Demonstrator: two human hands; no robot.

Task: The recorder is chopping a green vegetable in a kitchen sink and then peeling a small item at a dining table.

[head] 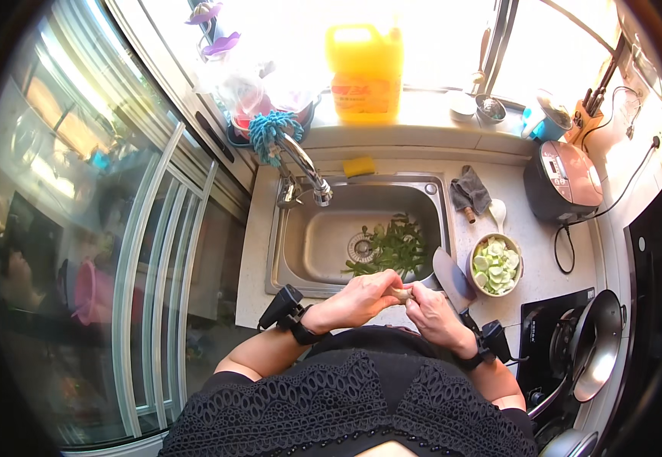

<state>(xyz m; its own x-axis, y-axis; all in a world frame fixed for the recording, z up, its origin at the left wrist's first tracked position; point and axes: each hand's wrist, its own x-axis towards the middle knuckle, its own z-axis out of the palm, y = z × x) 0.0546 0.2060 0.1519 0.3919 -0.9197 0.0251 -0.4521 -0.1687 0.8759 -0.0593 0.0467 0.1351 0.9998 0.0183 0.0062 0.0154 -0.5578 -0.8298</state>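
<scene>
Just over the sink's front edge, my left hand (360, 300) and my right hand (436, 317) meet. Between their fingertips they pinch a small pale piece of food (403, 294), mostly covered, so its kind is unclear. Cut green leaves and stems (396, 245) lie in the steel sink (322, 234), beside and partly over the drain strainer (359, 247). A broad kitchen knife (453, 275) rests right of the sink, its black handle partly under my right forearm. Next to the blade stands a bowl (470, 273) full of pale green vegetable slices (495, 264).
A chrome faucet (305, 163) arches over the sink's back left. Behind are a yellow sponge (359, 167) and a yellow jug (363, 74). Rightward are a grey cloth (469, 189), a white spoon (497, 212), a rice cooker (565, 180) and a wok (599, 348) on the stove.
</scene>
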